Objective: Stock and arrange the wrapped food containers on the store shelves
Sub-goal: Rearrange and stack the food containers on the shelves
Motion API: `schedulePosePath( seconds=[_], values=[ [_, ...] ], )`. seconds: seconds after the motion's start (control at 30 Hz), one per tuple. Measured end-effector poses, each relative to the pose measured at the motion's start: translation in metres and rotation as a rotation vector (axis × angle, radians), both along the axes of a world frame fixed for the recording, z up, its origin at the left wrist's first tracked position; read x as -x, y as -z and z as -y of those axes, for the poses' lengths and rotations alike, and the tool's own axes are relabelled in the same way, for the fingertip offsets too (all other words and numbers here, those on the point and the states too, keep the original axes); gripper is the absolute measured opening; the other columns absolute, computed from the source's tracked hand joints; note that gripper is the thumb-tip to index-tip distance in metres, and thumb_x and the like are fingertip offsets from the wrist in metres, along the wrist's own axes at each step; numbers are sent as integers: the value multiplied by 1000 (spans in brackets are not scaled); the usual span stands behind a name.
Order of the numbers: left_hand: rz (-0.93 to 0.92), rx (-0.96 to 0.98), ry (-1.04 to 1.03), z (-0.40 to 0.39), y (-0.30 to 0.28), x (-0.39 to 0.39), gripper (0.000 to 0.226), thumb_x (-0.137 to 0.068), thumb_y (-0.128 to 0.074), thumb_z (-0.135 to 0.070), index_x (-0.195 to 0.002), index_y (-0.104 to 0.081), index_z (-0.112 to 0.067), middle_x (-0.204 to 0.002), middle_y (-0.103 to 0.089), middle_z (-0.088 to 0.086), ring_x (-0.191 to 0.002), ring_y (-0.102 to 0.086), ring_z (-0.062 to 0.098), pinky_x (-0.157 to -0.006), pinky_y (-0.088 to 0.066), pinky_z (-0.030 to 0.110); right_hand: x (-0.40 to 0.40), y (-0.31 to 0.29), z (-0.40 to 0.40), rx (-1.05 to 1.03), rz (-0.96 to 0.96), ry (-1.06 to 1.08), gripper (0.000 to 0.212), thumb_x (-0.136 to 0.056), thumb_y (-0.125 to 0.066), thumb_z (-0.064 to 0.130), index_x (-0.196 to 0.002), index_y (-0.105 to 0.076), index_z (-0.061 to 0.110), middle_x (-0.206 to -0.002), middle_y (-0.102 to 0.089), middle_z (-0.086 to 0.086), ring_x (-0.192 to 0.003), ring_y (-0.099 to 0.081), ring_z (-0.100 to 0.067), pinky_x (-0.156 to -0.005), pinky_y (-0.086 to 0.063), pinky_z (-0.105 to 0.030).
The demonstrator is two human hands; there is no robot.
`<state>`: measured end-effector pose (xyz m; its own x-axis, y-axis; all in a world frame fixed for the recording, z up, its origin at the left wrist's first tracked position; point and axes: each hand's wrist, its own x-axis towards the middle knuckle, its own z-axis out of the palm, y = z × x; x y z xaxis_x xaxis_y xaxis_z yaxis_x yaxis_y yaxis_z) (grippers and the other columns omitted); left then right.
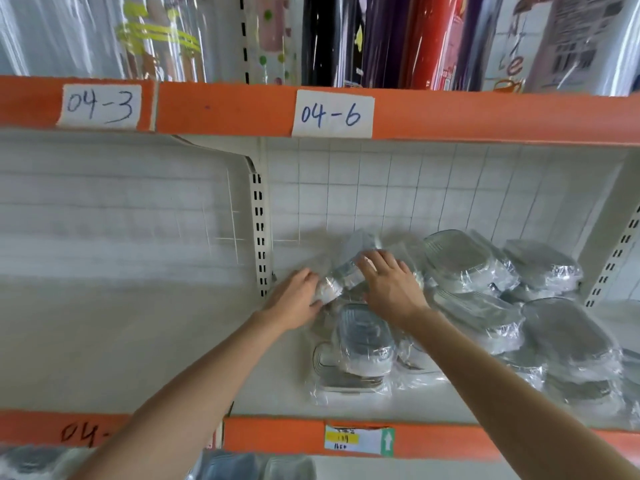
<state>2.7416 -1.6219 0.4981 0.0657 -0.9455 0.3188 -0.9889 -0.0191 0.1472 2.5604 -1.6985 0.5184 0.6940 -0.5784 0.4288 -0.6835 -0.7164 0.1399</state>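
- both hands reach into the white shelf [145, 341] under the orange rail with the paper tag "04-6" [332, 114].
- the left hand [298, 296] and the right hand [389, 284] hold one wrapped food container [341, 280] between them, up off the shelf and tilted.
- the left grip is curled round the near white end of that container.
- the right grip lies over its top with the fingers bent down on the clear wrap (it looks like a hold, not just a touch).
- right below the hands lies another wrapped container [363, 341], grey lid up, on top of a flat one near the front edge.
- to the right is a loose pile of wrapped containers [519, 296], some leaning on each other, against the tiled back wall [381, 188].
- the left part of the shelf sits under a tag that says "04-3" [100, 105].
- the lower orange rail has a small price label [358, 439] with a green arrow.
- rolls of plastic sheet [398, 39] stand on the shelf above.
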Motion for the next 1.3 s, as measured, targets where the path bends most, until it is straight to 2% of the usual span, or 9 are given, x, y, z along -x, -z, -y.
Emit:
schedulePosePath(
  seconds=[0.1,0.2,0.3,0.4,0.6,0.8,1.07,1.17,1.3],
  values=[
    [8,-15,2,15,-3,-9,64,-90,-61,-28,-142,-33,-5,-144,-38,7,-131,-38,22,-109,-34,36,-10,-6,18,-42,-65,41,74,-91,-55,24,-150,-10,29,-157,-9,2,-144,-7,-20,-115,-14,-35],
    [-35,-78,-48,26,7,-8,70,-87,-63,-35,-142,-30,-7,-145,-37,8,-132,-38,24,-104,-33,33,-16,-4,26,-7,-176,107,78,-91,-56,21,-149,-7,35,-157,-4,2,-142,-9,-23,-115,-16,-37],
    [128,1,-102,33,21,-6,60,-88,-60,-36,-136,-34,-12,-135,-46,6,-121,-47,21,-91,-39,29,-27,-6,28,84,-204,155,75,-86,-59,13,-147,-17,27,-151,-13,-5,-133,-22,-30,-107,-28,-38],
    [231,68,-97,38,27,-8,55,-89,-56,-33,-135,-35,-9,-131,-48,7,-119,-46,20,-93,-38,28,-35,-8,27,150,-215,176,66,-82,-60,9,-139,-29,18,-144,-22,-10,-125,-31,-33,-99,-35,-38],
    [71,103,-91,18,13,-49,45,-84,-58,-28,-124,-45,-10,-119,-58,6,-108,-56,25,-80,-45,33,-45,-13,11,164,-64,141,53,-81,-56,7,-132,-42,13,-137,-37,-10,-116,-41,-34,-93,-40,-39],
    [55,65,-173,-56,20,-119,47,-86,-58,-29,-128,-48,-11,-120,-61,5,-108,-57,24,-83,-47,33,-84,-11,-39,182,-13,-105,49,-49,-79,4,-97,-68,5,-100,-63,-17,-81,-60,-38,-66,-53,-38],
    [225,-127,-485,-151,33,-188,40,-83,-57,-28,-119,-48,-13,-120,-55,4,-112,-51,23,-88,-42,30,-162,32,-71,-38,-188,-386,46,-88,-49,20,-131,-36,12,-136,-29,-6,-121,-33,-28,-98,-40,-36],
    [400,-163,-565,-171,38,-193,53,-79,-60,-36,-123,-44,-12,-121,-49,6,-112,-48,24,-91,-37,32,-175,49,-70,-144,-273,-463,47,-91,-49,17,-133,-31,10,-140,-24,-5,-126,-32,-25,-99,-36,-30],
    [429,-192,-508,-176,60,-177,49,-81,-56,-32,-124,-47,-10,-122,-47,7,-111,-46,25,-94,-33,33,-179,62,-58,-212,-368,-460,54,-84,-47,0,-133,-28,11,-139,-25,-2,-121,-40,-22,-91,-42,-28]
  ],
)
